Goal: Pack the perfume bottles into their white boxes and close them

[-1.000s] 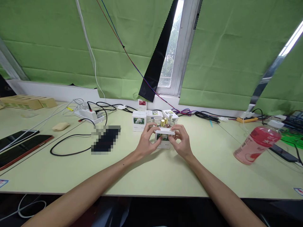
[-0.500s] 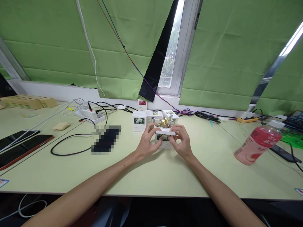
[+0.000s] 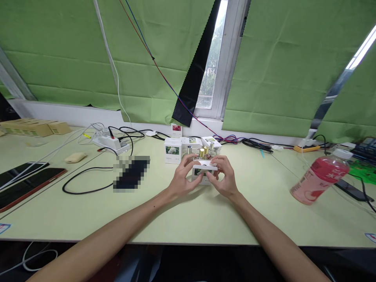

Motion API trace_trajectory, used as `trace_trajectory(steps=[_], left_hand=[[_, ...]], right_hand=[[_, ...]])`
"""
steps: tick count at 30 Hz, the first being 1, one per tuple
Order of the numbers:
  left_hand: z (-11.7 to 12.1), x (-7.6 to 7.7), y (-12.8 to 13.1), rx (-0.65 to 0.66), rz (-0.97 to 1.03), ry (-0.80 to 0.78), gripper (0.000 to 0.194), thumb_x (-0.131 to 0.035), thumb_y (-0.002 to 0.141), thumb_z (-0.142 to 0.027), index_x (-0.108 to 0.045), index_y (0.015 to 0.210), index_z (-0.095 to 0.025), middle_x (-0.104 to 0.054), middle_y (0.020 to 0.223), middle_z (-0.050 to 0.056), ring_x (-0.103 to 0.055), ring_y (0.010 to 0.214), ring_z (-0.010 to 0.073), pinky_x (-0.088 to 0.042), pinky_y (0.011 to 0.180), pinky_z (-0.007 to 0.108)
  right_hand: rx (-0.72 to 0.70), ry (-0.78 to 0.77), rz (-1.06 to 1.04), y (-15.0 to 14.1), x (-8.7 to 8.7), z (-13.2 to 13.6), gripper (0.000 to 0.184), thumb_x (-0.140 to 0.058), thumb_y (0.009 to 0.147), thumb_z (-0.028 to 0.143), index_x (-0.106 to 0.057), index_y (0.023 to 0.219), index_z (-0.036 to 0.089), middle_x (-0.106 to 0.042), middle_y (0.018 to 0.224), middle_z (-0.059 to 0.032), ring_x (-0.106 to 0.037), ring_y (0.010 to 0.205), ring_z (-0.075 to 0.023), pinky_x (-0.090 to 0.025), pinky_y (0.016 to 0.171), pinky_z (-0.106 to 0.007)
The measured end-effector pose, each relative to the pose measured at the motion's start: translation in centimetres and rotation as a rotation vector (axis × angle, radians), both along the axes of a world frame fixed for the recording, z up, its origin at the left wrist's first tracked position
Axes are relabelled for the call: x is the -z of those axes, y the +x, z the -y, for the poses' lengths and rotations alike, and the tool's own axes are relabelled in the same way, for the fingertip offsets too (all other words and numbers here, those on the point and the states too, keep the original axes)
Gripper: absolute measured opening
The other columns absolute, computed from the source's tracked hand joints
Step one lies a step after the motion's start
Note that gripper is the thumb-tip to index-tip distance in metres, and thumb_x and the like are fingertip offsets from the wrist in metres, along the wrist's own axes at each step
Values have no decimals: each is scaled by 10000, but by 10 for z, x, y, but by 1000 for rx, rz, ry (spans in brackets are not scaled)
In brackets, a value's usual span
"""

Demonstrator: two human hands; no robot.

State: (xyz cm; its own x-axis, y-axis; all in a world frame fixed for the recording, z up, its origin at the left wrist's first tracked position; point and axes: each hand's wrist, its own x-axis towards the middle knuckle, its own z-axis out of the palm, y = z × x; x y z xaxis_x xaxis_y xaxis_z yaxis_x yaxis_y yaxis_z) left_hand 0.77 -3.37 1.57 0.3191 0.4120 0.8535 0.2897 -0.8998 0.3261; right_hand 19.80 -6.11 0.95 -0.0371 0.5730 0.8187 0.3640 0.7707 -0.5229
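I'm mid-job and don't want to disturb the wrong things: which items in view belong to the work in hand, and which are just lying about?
With the work:
front white box, held by the left hand and right hand
capped bottles just behind it, probably
other white boxes, probably

Just lying about, it seems:
pink drink bottle
beige case
white power strip
red-edged phone

The window [image 3: 210,74] was partly exposed and admitted pale daylight, with foliage [image 3: 209,84] visible outside. A green blind [image 3: 67,58] hung to the left of the window; a second green blind [image 3: 284,58] hung to its right. A black serrated strip [image 3: 190,94] bordered the window's left side. A white lower wall [image 3: 70,115] ran beneath the window. A pale green table [image 3: 164,219] extended below the window to both sides.
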Motion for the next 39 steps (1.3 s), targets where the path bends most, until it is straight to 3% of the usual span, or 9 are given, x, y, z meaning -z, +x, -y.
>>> trace_trajectory(steps=[10, 21, 25, 31, 39], left_hand=[[-2, 3, 2, -43, -23, 18, 240, -698, 866, -182, -617, 1090, -215, -565, 1289, 127, -610, 1235, 259, -565, 966, 398], [1, -4, 3, -54, -22, -49, 239, -708, 879, -294, -643, 1091, -204, -562, 1311, 137, -586, 1269, 283, -541, 1021, 438], [2, -7, 0, -50, 40, -141, 270, -642, 928, -418, -691, 1085, -205, -577, 1301, 127, -594, 1262, 287, -529, 1048, 454], [-3, -9, -4, 10, 184, -363, 518, -449, 994, -599, -765, 972, -189, -627, 1171, 117, -612, 1204, 280, -570, 933, 386], [-6, -10, -3, 115, 273, -523, 348, -577, 940, -487, -754, 907, -190, -668, 1056, 91, -644, 1044, 246, -556, 773, 317]], right_hand=[[6, 18, 21, 2, 1, -1, 236, -696, 823, 196, -621, 1043, 235, -539, 1120, -82, -601, 751, -147, -516, 489, -253], [18, 5, 17, 2, 0, -2, 206, -679, 842, 199, -617, 1035, 233, -525, 1100, -67, -596, 727, -128, -521, 486, -237], [28, -5, 21, -1, 1, 0, 218, -680, 859, 212, -616, 1066, 237, -506, 1092, -48, -550, 614, -74, -540, 498, -239], [-15, 23, 20, -7, 1, 4, 185, -663, 889, 229, -628, 1072, 232, -488, 1068, -40, -578, 594, -66, -565, 519, -245], [5, 34, 1, -10, 4, 6, 157, -553, 966, 281, -647, 1084, 237, -528, 1038, -69, -580, 668, -126, -570, 524, -275]])
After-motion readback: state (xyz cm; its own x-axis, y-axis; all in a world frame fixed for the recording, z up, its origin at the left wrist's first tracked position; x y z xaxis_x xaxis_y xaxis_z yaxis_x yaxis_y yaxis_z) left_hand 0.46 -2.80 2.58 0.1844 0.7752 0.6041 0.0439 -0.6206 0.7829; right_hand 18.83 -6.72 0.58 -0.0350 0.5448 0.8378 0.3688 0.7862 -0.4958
